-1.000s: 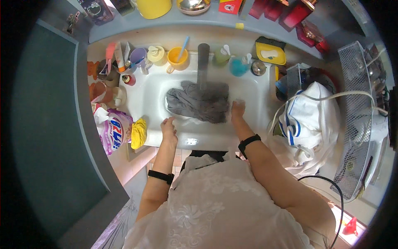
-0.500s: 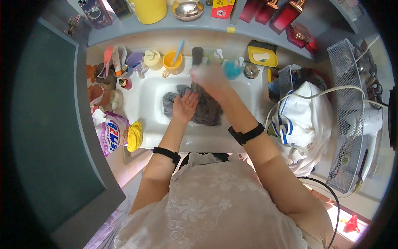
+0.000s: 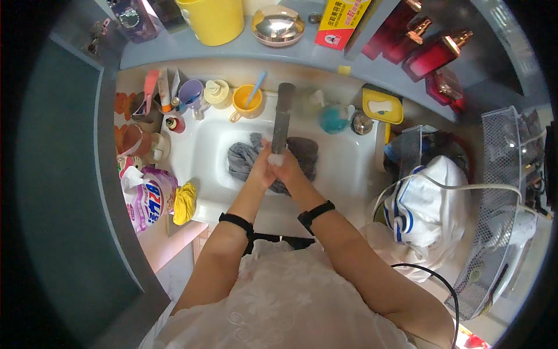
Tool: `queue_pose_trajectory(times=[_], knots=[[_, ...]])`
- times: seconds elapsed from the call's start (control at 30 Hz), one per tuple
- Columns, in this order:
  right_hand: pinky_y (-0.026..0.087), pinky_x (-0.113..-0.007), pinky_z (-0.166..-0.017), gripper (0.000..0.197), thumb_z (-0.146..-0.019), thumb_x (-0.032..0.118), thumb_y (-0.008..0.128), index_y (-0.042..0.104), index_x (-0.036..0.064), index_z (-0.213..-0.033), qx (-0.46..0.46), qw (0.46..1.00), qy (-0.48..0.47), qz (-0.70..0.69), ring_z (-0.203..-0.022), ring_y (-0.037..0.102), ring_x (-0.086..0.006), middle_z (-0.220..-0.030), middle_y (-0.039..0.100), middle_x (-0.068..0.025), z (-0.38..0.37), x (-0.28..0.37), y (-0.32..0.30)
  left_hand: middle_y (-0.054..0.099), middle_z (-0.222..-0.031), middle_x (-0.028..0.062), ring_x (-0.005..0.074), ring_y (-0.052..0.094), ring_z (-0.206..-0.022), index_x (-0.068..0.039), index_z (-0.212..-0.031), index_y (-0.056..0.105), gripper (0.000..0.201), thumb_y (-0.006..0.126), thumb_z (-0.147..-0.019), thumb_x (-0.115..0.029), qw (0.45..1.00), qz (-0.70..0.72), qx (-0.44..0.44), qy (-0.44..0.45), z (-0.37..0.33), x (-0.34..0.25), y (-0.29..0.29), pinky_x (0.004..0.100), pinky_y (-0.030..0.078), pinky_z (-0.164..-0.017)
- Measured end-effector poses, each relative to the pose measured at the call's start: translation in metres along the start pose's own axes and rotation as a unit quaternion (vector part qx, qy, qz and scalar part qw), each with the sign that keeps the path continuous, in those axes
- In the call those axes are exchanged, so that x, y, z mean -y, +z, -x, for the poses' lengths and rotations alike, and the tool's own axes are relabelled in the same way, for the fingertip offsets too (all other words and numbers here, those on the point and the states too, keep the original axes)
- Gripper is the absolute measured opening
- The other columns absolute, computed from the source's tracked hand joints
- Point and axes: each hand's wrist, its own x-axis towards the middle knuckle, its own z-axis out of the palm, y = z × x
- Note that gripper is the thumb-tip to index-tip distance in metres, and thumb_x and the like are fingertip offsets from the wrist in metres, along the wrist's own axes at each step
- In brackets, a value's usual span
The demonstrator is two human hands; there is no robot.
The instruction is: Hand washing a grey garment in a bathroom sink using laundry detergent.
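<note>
Both hands are cupped together under the dark grey faucet (image 3: 282,116), above the white sink (image 3: 343,174). White water runs from its tip onto the palms. My left hand (image 3: 263,170) is palm up, fingers stretched toward the spout. Against it from the right lies my right hand (image 3: 288,170), its palm also turned up. Neither holds a solid thing that I can see; the faucet tip and water partly hide the fingers. Beneath them in the basin lie a wet grey cloth (image 3: 239,160) on the left and a darker grey-brown cloth (image 3: 305,152) on the right.
Along the sink's back rim stand a purple cup (image 3: 190,93), a cream pump bottle (image 3: 218,95), a yellow mug (image 3: 247,104) and a yellow soap dish (image 3: 383,106). At left are a detergent bag (image 3: 152,198) and yellow cloth (image 3: 185,203); at right, white laundry (image 3: 427,203).
My right hand has come down from the faucet toward me and joined the left under the spout. Water now shows at the tip. The view has shifted slightly.
</note>
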Motion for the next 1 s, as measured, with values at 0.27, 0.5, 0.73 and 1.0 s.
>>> queue_pose_trajectory(times=[0.27, 0.5, 0.73, 1.0], knots=[[0.041, -0.029, -0.086, 0.027, -0.083, 0.008, 0.055, 0.053, 0.0003, -0.109, -0.090, 0.866, -0.112, 0.480, -0.099, 0.052, -0.0186, -0.107, 0.056, -0.0123, 0.028, -0.019, -0.011, 0.059, -0.086, 0.0109, 0.0260, 0.060, -0.074, -0.008, -0.098, 0.055, 0.021, 0.050, -0.087, -0.025, 0.989, 0.028, 0.138, -0.054, -0.052, 0.004, -0.063, 0.0368, 0.051, -0.060], [0.045, -0.032, -0.079, 0.038, -0.079, 0.005, 0.052, 0.047, -0.0007, -0.116, -0.064, 0.950, -0.017, 0.306, -0.096, 0.054, -0.0248, -0.113, 0.050, -0.0150, -0.014, -0.012, -0.039, 0.058, -0.081, 0.0099, 0.0215, 0.057, -0.071, -0.008, -0.091, 0.056, 0.017, 0.055, -0.083, -0.023, 0.993, -0.094, -0.062, 0.036, -0.042, 0.012, 0.000, 0.0322, 0.049, -0.062], [0.046, -0.032, -0.074, 0.025, -0.084, 0.009, 0.050, 0.051, 0.0021, -0.108, -0.090, 0.814, -0.095, 0.566, -0.089, 0.056, -0.0206, -0.100, 0.057, -0.0100, 0.017, -0.030, -0.015, 0.059, -0.085, 0.0097, 0.0199, 0.059, -0.078, -0.005, -0.098, 0.055, 0.019, 0.056, -0.083, -0.017, 0.988, 0.036, 0.137, -0.061, -0.048, -0.002, -0.064, 0.0338, 0.052, -0.066], [0.048, -0.034, -0.075, 0.028, -0.082, 0.012, 0.050, 0.050, 0.0025, -0.109, -0.125, 0.947, -0.065, 0.290, -0.092, 0.056, -0.0274, -0.104, 0.055, -0.0136, -0.013, -0.009, -0.064, 0.058, -0.082, 0.0075, 0.0215, 0.058, -0.072, -0.007, -0.091, 0.055, 0.016, 0.054, -0.084, -0.021, 0.998, -0.025, 0.057, -0.026, -0.036, 0.000, 0.035, 0.0337, 0.050, -0.060]])
